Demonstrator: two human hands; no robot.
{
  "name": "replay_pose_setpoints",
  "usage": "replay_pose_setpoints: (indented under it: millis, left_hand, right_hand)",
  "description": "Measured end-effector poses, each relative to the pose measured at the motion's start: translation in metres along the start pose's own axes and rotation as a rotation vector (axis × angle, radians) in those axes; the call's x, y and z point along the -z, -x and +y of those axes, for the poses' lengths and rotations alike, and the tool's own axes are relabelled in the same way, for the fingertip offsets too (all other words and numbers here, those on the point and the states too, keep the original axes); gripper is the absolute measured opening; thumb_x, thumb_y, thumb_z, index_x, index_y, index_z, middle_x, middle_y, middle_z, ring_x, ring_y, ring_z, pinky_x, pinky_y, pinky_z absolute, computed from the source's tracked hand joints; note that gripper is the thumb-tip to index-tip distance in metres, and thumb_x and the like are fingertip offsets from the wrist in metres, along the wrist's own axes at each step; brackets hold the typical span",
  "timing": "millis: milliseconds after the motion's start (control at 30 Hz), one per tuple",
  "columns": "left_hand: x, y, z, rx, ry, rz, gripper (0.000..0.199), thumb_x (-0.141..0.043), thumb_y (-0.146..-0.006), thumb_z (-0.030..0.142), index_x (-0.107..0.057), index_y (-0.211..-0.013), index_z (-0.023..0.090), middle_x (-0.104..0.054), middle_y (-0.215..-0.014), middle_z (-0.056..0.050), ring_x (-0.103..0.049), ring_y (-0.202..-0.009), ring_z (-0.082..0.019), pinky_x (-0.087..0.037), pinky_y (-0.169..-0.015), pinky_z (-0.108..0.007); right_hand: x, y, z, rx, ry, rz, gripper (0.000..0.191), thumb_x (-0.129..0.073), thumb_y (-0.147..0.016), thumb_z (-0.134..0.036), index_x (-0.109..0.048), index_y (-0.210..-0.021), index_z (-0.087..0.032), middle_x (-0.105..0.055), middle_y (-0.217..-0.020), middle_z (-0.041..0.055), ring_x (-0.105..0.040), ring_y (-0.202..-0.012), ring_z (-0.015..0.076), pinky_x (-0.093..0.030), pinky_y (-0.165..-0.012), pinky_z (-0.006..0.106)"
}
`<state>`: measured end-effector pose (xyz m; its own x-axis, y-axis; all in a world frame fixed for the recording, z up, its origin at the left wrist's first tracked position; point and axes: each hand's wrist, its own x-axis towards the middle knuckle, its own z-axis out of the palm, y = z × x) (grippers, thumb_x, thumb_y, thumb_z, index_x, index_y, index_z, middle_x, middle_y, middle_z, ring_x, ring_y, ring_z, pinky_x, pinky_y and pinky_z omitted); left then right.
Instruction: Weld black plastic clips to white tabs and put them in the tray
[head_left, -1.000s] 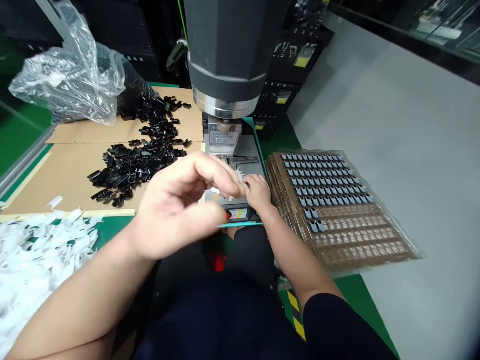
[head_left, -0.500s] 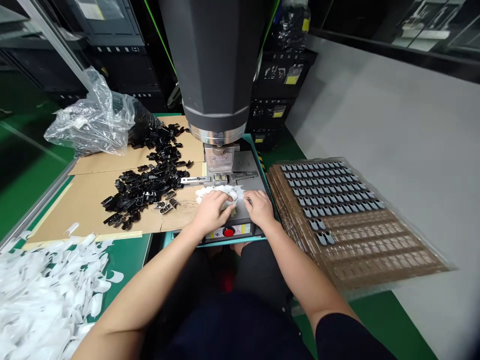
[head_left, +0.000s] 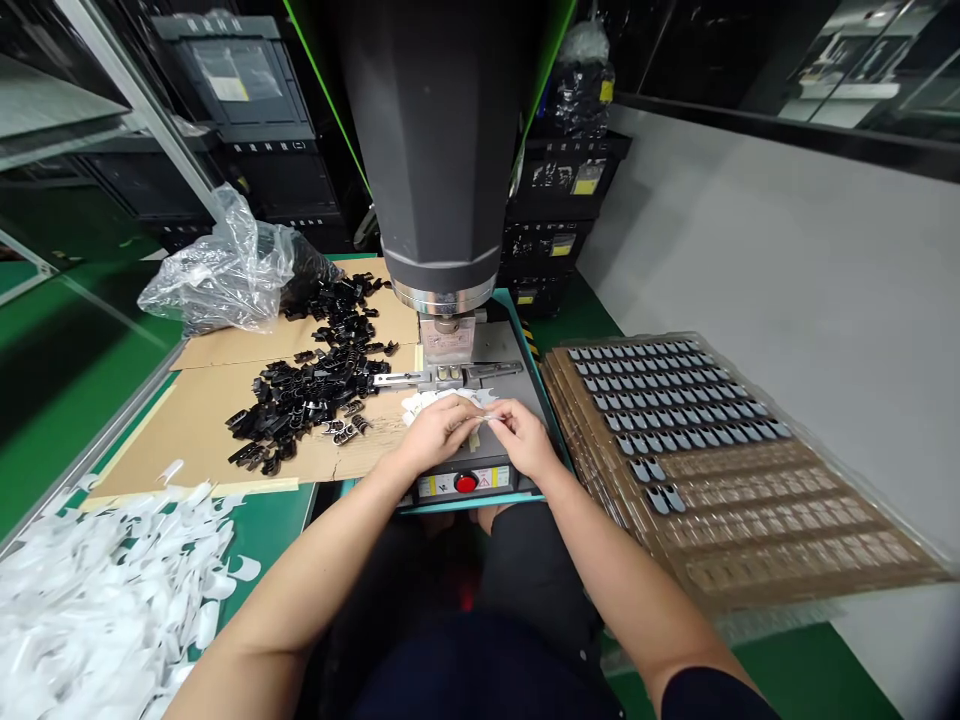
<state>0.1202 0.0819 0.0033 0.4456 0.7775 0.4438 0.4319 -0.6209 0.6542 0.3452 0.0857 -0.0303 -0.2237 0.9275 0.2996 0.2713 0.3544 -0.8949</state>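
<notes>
Head view: L hand (head_left: 439,435) and R hand (head_left: 525,438) meet over the near part of the machine base (head_left: 491,345), fingertips almost together, both pinching a small pale piece (head_left: 491,417) btwn thumb and fingers; its exact shape is too small to tell. Step in hand, my read: two-handed fingertip work on that one piece, held up in front of the metal fixture (head_left: 484,371), not in it. A small batch of white pieces (head_left: 420,402) lies just beside L hand, btwn hands and fixture. Clear block (head_left: 448,343) is just behind the fixture, under the dark machine head (head_left: 442,200); red button (head_left: 466,483) is on the front panel, nearer the body, w/ neither hand on it. Next move, IMO, calls for a light, even pinch from both sides, since the pc looks thin and could bend or slip, plus fingers kept out from under the head. To the L, black parts (head_left: 300,400) are heaped on cardboard (head_left: 187,430); bigger white heap (head_left: 97,610) on the green surface (head_left: 283,515), nearer the body. To the R, stacked trays (head_left: 765,550) w/ grey-and-black pieces (head_left: 682,403) along the far rows, plus a few at the L end of nearer rows.
</notes>
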Motion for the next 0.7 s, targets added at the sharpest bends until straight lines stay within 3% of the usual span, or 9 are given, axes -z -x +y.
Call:
replay_pose_setpoints:
  millis: [167,267,333,433,600,700]
  left_hand:
    - [0.034,0.009,-0.027,0.120,-0.164,0.214,0.028,-0.056,-0.110,0.034,-0.077,-0.126,0.024,-0.076,-0.130,-0.012,-0.070,-0.123,-0.026,-0.053,-0.113,-0.045]
    - [0.042,0.004,-0.051,0.152,-0.303,0.264,0.026,-0.058,-0.109,0.032,-0.078,-0.121,0.022,-0.077,-0.128,-0.013,-0.071,-0.121,-0.027,-0.054,-0.112,-0.045]
    - [0.040,-0.004,-0.063,0.162,-0.391,0.239,0.023,-0.059,-0.108,0.030,-0.079,-0.116,0.021,-0.079,-0.125,-0.013,-0.073,-0.117,-0.027,-0.056,-0.108,-0.044]
    - [0.030,-0.017,-0.072,0.179,-0.516,0.156,0.020,-0.060,-0.106,0.024,-0.079,-0.112,0.023,-0.080,-0.120,-0.011,-0.074,-0.111,-0.026,-0.059,-0.101,-0.040]
    - [0.021,-0.027,-0.071,0.173,-0.649,0.038,0.021,-0.060,-0.105,0.022,-0.081,-0.110,0.023,-0.080,-0.109,-0.011,-0.074,-0.101,-0.027,-0.058,-0.092,-0.041]
    - [0.023,-0.024,-0.066,0.165,-0.674,0.011,0.027,-0.057,-0.107,0.024,-0.079,-0.122,0.023,-0.079,-0.119,-0.013,-0.072,-0.109,-0.030,-0.056,-0.094,-0.045]
  right_hand:
    - [-0.004,-0.028,-0.001,0.005,0.077,0.102,0.012,-0.058,-0.101,-0.037,-0.062,-0.106,-0.026,-0.070,-0.093,0.0030,-0.071,-0.085,0.0208,-0.060,-0.082,0.035]
    - [-0.009,-0.052,-0.002,0.086,0.203,0.127,0.020,-0.052,-0.103,-0.029,-0.064,-0.119,-0.025,-0.071,-0.107,0.0066,-0.072,-0.092,0.0214,-0.059,-0.087,0.035]
    - [-0.014,-0.066,-0.004,0.172,0.364,0.124,0.024,-0.049,-0.104,-0.025,-0.067,-0.119,-0.025,-0.071,-0.117,0.0094,-0.071,-0.104,0.0232,-0.057,-0.094,0.035]
    - [-0.025,-0.080,-0.005,0.215,0.609,0.098,0.024,-0.048,-0.106,-0.024,-0.070,-0.116,-0.023,-0.075,-0.114,0.0095,-0.069,-0.106,0.0249,-0.053,-0.094,0.034]
    - [-0.041,-0.088,-0.002,0.320,0.838,0.029,0.030,-0.046,-0.112,-0.027,-0.074,-0.120,-0.021,-0.078,-0.121,0.0095,-0.063,-0.123,0.0251,-0.048,-0.097,0.034]
    - [-0.043,-0.086,-0.001,0.363,0.927,-0.055,0.033,-0.046,-0.113,-0.027,-0.074,-0.129,-0.023,-0.075,-0.134,0.0084,-0.058,-0.131,0.0261,-0.045,-0.101,0.037]
